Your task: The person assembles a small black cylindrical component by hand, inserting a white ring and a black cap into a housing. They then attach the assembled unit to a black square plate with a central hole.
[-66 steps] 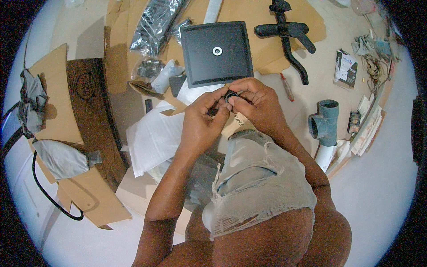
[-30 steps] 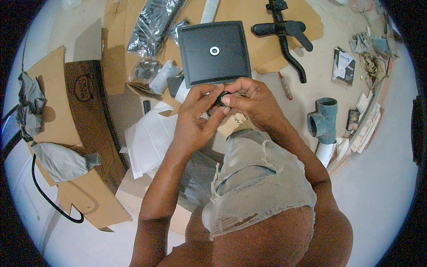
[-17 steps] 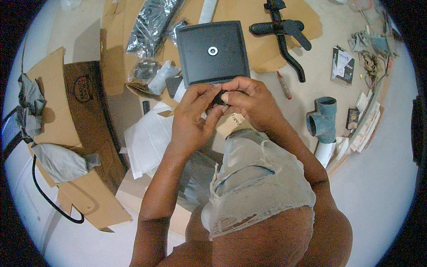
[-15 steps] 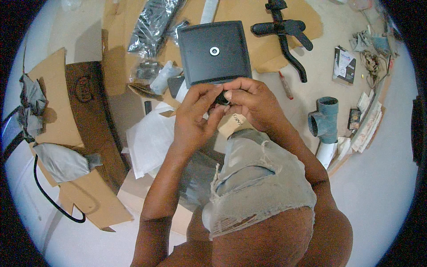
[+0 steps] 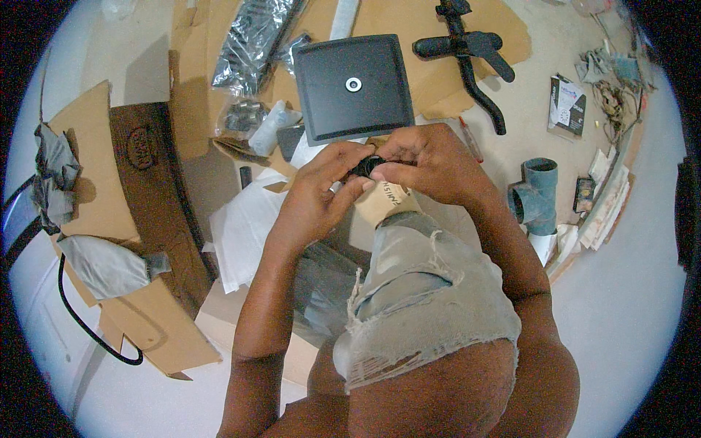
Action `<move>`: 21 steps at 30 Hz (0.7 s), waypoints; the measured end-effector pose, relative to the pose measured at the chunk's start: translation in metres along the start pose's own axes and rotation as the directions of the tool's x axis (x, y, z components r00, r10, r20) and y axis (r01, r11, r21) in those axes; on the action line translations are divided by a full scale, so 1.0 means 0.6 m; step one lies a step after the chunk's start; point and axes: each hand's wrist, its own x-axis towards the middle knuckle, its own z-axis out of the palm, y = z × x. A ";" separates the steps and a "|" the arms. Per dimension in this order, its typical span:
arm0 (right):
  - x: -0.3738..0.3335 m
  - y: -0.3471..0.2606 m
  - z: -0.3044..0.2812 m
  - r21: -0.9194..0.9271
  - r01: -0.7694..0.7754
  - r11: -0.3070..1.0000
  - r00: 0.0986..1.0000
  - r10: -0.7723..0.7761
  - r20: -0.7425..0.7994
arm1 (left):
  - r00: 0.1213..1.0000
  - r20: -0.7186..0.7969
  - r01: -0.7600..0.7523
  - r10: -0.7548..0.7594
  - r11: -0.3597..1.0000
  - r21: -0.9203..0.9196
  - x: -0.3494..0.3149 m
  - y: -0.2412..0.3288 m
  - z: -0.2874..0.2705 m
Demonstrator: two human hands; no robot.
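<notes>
Between my two hands is a small round black fitting (image 5: 369,167), ring-like and partly covered by fingers. My left hand (image 5: 326,188) grips its left side with thumb and fingers. From the right, my right hand (image 5: 426,160) pinches it, the thumb on the near edge. Just beyond my fingertips lies a square black shower head (image 5: 354,109) with a round metal connector at its centre. A black mixer with a curved spout (image 5: 478,47) lies at the back right, out of reach of both hands.
Plastic-wrapped black parts (image 5: 252,44) and a bagged fitting (image 5: 275,125) lie on cardboard at the back left. To the right stands a grey pipe tee (image 5: 539,193); a red-handled tool (image 5: 471,139) lies nearby. An open cardboard box (image 5: 157,197) sits at left, beside white wrapping (image 5: 244,226).
My right hand has shifted slightly right and its grip on the black fitting has changed, showing more of the ring. The left hand has turned a little and its fingers have moved.
</notes>
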 end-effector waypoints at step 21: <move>0.005 -0.055 -0.021 -0.503 0.490 0.712 0.867 -0.340 0.363 | 0.925 0.305 0.375 -0.226 0.667 -0.644 -0.015 -0.029 -0.032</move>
